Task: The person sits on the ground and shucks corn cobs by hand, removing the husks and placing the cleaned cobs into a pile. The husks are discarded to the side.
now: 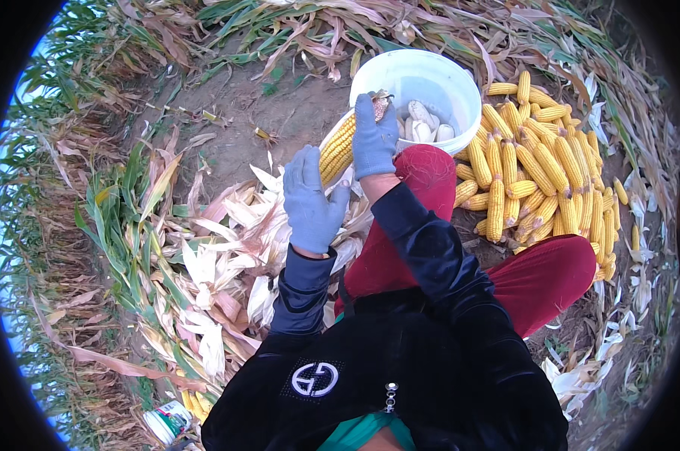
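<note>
Both hands wear grey-blue work gloves. My right hand [375,138] is closed around the upper end of a corn ear [337,150], just left of a white plastic bucket [469,101]. The ear is tilted, its yellow kernels bare on the side facing up, and a rough reddish butt pokes out above my fingers. Pale husk shows along its edges. At the ear's lower left side is my left hand [311,197], fingers extended and thumb apart; whether it touches the ear is unclear. Several whitish ears [421,121] lie inside the bucket.
A large pile of yellow corn ears [543,169] lies right of the bucket. Loose husks [232,242] cover the ground at left, with bare soil [232,124] beyond. Dry stalks ring the area. A small labelled tub [168,421] stands at lower left beside more yellow ears [196,405].
</note>
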`<state>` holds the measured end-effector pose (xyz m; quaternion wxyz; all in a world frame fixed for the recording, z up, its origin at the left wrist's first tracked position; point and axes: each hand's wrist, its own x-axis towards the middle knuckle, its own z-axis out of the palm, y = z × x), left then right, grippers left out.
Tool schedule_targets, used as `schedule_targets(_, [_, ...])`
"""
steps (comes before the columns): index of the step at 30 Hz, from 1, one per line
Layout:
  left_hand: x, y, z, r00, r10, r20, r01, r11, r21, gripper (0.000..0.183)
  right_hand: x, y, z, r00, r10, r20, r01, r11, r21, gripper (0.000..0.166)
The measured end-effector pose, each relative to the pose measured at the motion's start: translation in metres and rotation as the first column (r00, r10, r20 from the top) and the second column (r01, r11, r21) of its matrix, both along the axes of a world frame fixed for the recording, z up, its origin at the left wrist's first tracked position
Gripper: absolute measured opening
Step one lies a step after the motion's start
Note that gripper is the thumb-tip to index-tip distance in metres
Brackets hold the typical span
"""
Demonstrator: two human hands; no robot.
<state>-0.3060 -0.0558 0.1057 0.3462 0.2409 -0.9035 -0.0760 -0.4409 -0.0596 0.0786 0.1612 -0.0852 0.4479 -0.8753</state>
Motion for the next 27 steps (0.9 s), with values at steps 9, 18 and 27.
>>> schedule_targets(9, [0.015, -0.031, -0.075, 0.988, -0.126, -0.093, 0.151, 0.610, 0.778, 0.074, 0.032, 0.034, -0.043, 0.920, 0.352, -0.170, -0.284, 0.901, 0.327, 0.077])
schedule_targets(18, [0.036, -0.024, -0.060, 0.915, -0.182, -0.359, 0.362, -0.016, 0.932, 0.084, 0.027, 0.032, -0.055, 0.721, 0.681, -0.131, -0.686, 0.728, 0.009, 0.031])
schedule_targets(27, [0.043, -0.017, -0.071, 0.896, -0.284, -0.342, 0.330, -0.092, 0.940, 0.089, 0.027, 0.053, -0.046, 0.812, 0.489, -0.320, -0.412, 0.867, 0.279, 0.029])
